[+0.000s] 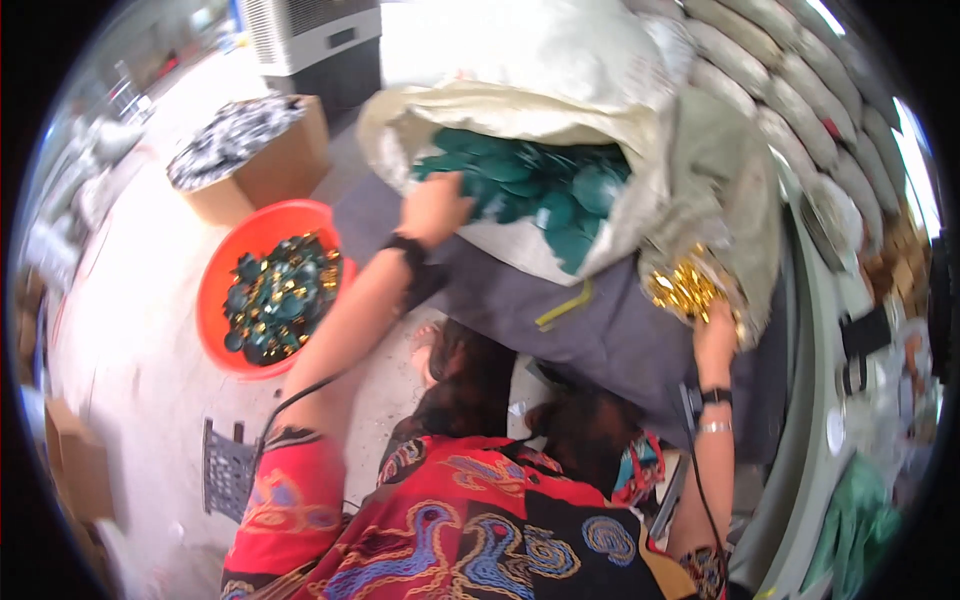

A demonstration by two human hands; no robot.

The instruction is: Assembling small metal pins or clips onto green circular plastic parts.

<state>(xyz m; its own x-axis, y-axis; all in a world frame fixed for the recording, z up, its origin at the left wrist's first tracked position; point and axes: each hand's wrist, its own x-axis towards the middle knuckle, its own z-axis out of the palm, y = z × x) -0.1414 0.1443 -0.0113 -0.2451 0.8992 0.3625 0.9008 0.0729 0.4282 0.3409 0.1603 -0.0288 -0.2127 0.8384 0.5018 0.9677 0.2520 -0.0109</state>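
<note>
A white woven sack (520,103) lies with its mouth toward me, full of dark green discs (500,175). My left hand (437,208) is at the left side of that mouth, its bent fingers against the discs. Motion blur hides whether it grips one. Farther right, shiny gold pieces (686,286) fill the opening of a smaller greyish-green sack (715,175). My right hand (714,338) reaches into their near edge with its fingers drawn together; the tips are partly hidden among the gold pieces.
An orange-red basin (210,318) on the floor at left holds green discs with gold parts. Behind it stands a cardboard box (275,160) of grey-black pieces. A yellow-green strip (563,305) lies on the dark cloth (610,350). Stacked sacks (800,90) line the far right.
</note>
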